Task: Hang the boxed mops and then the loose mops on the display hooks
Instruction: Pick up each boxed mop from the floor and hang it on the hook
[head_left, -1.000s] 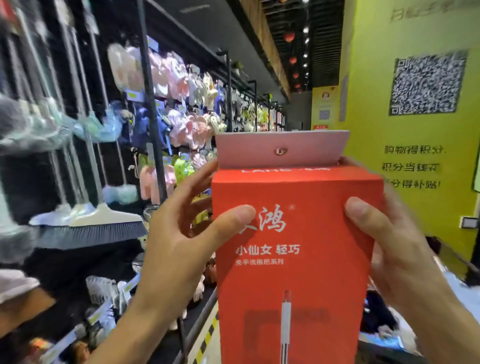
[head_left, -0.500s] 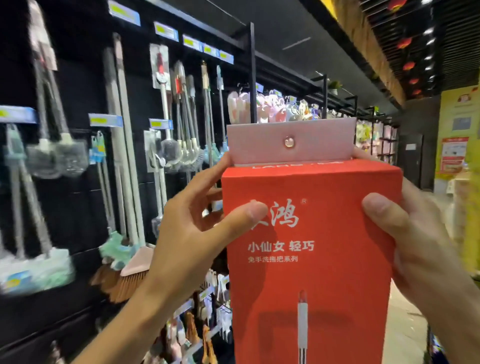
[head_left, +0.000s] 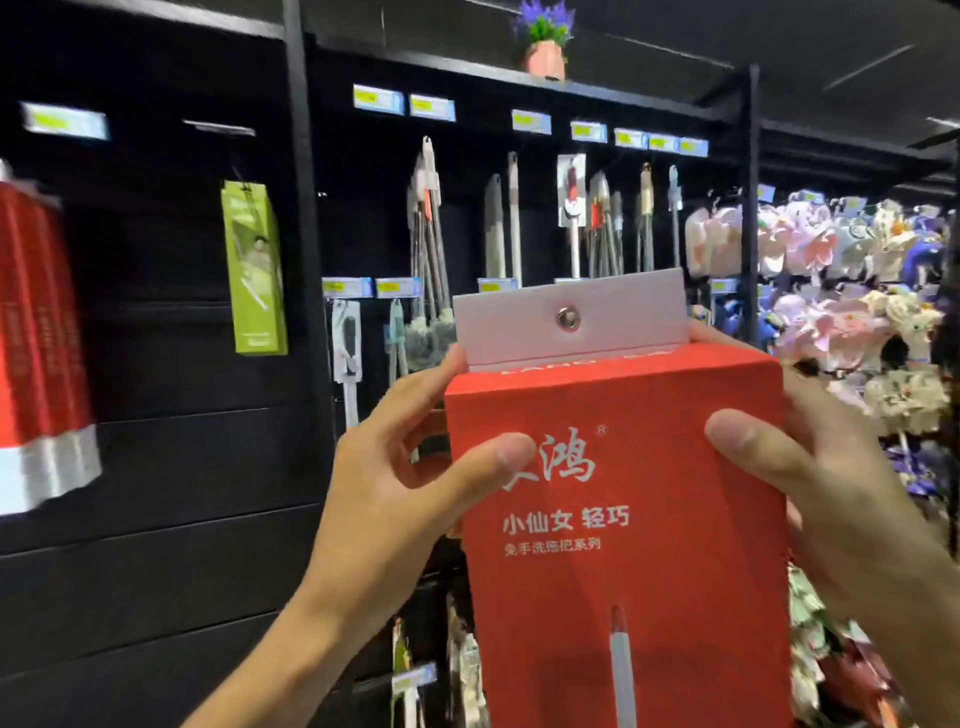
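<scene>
Red mop box (head_left: 618, 519) upright, white hang tab (head_left: 569, 317) with metal eyelet on top, left hand (head_left: 410, 467) and right hand (head_left: 810, 488) gripping its upper edges, thumbs on front

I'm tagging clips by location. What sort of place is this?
Most likely a household goods shop aisle: price tags line the black display wall, cleaning tools hang from it, and both hands hold a red boxed mop with a hanging tab.
</scene>
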